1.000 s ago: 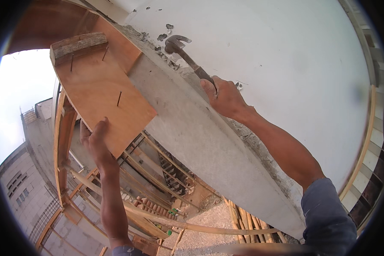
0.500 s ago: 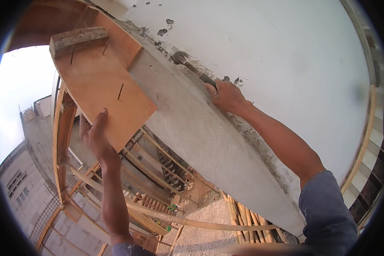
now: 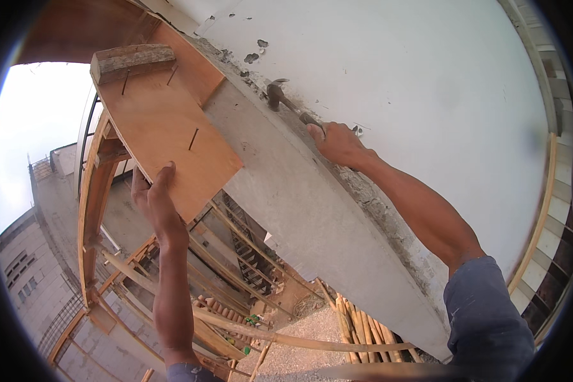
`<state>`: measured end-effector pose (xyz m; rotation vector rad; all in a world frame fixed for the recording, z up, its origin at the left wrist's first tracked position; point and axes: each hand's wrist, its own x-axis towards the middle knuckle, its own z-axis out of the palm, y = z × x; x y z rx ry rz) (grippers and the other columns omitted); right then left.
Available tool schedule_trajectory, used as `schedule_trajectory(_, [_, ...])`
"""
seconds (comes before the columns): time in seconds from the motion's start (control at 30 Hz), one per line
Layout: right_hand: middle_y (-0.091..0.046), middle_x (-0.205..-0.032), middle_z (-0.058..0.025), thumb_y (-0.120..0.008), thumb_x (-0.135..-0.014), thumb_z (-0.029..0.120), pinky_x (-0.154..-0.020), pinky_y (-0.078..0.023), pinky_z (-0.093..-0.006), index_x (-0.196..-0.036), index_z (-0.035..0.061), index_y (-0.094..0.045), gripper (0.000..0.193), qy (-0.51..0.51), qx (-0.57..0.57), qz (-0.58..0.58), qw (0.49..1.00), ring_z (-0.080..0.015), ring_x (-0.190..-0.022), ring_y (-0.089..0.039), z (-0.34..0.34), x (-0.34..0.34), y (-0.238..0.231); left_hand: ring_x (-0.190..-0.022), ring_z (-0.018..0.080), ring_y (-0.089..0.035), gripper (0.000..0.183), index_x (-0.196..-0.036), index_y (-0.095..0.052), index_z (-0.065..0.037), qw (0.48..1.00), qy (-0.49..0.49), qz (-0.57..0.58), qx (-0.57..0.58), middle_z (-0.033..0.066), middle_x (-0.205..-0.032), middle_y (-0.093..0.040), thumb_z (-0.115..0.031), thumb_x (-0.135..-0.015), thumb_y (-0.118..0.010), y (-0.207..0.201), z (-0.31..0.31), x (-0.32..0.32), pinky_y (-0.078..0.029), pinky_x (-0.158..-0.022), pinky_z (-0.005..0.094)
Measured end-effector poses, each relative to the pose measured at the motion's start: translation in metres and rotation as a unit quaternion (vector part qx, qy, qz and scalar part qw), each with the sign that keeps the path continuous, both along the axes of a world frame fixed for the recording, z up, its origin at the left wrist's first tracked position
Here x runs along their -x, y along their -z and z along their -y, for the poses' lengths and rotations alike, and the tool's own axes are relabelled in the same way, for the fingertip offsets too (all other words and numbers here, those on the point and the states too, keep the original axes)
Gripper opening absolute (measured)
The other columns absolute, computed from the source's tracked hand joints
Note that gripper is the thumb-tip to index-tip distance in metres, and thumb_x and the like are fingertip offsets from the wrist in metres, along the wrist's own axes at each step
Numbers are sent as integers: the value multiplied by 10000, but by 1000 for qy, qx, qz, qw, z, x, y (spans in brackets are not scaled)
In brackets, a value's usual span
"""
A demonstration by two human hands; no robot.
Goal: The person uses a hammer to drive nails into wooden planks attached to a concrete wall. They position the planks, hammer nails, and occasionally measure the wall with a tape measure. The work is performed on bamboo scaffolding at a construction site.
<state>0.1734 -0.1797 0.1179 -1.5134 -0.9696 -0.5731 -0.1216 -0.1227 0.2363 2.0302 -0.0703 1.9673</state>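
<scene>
My left hand (image 3: 159, 200) grips the lower left edge of an orange-brown plywood board (image 3: 165, 130), thumb on its face and fingers behind. Three nails stick out of the board, one nail (image 3: 193, 139) near its middle and two by the rough wood block (image 3: 134, 62) at its far end. The board lies against the side of a grey concrete beam (image 3: 286, 197). In my right hand (image 3: 340, 145) is a claw hammer (image 3: 277, 95), held by its handle. Its head is over the joint of beam and wall; whether it touches is unclear.
A white wall (image 3: 414, 83) with chipped holes rises on the right. Another plywood panel (image 3: 184, 57) runs along the beam beyond the board. Below are wooden poles (image 3: 363, 328), a curved timber frame (image 3: 90, 216) and gravel ground (image 3: 305, 334), far down. Block buildings stand at left.
The view has shifted slightly, so board, beam and left hand appear farther right. The hammer's head has turned a little, showing its claw more clearly. Both hands keep their hold.
</scene>
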Motion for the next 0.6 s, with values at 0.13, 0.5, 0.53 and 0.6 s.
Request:
schedule_trajectory(0.13, [-636,-681,-255,-413,-1050,460,-616,-508,-466,-826,-39,-545,563,-82,-255,39,963,-390,-661,-669,5,1,-2,-904,185,-594,452,-1188,-579,46,1000,19,-24,-4,113,-988,-610,-217,-827,-648,-1,-2,1,-470,-858,319])
schedule_trajectory(0.5, [-590,-623,-236,-370,-1041,543,-625,-481,-497,-830,-25,-558,635,-41,-152,8,987,-374,-607,-617,1,1,6,-913,179,-628,391,-1198,-595,35,998,55,-8,19,102,-1040,-660,-81,-827,-632,-5,-9,1,-482,-861,306])
schedule_trajectory(0.53, [-571,-593,-210,-403,-1040,529,-560,-466,-462,-825,-21,-541,607,-62,-257,58,963,-337,-529,-569,1,2,6,-909,175,-626,379,-1188,-600,34,998,60,-15,25,100,-1034,-660,-81,-828,-632,-5,-9,1,-481,-861,304])
schedule_trajectory(0.6, [-580,-598,-208,-411,-1047,494,-532,-459,-445,-823,-18,-532,572,-71,-330,58,940,-333,-516,-578,0,8,6,-902,166,-624,360,-1173,-606,31,998,63,-15,24,97,-1027,-662,-79,-830,-630,-4,-10,1,-480,-855,297])
